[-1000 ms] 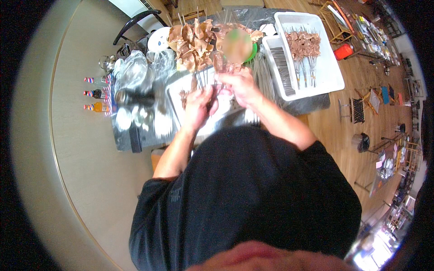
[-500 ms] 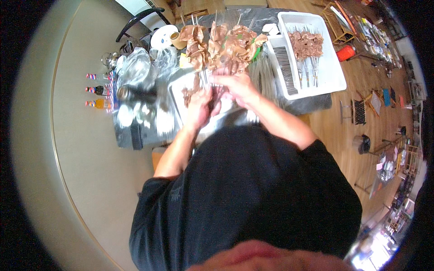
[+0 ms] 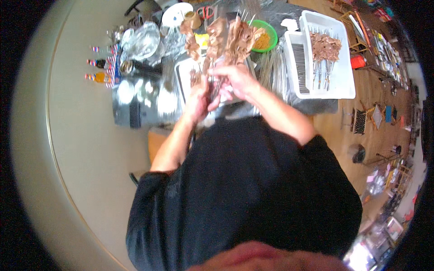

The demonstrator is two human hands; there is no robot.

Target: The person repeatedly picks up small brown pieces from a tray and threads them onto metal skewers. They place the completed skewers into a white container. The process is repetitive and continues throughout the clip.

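My left hand (image 3: 197, 103) and my right hand (image 3: 239, 82) are close together over the table, their fingers closed round the lower ends of several metal skewers. Brownish-red meat pieces (image 3: 239, 41) are threaded on these skewers, which fan out in upright clumps beyond my hands, tips pointing away from me. Motion blurs my fingers, so which hand grips which skewer is unclear. Beneath my hands lies a pale tray (image 3: 182, 74) with some meat at its left side, largely covered by my hands. Right behind the meat is a green bowl (image 3: 275, 44) of yellow-orange powder.
At the right stands a white plastic tub (image 3: 346, 83) with finished meat skewers (image 3: 325, 47) and a smaller container of bare skewers (image 3: 298, 58). Loose skewers (image 3: 270, 72) lie beside it. Scissors (image 3: 205, 12), a plastic-wrapped bundle (image 3: 143, 40) and bottles (image 3: 98, 63) are farther left.
The meat skewers have swung and drawn into narrower clumps, uncovering the green bowl and the scissors. Both hands keep their hold. The view has shifted slightly.
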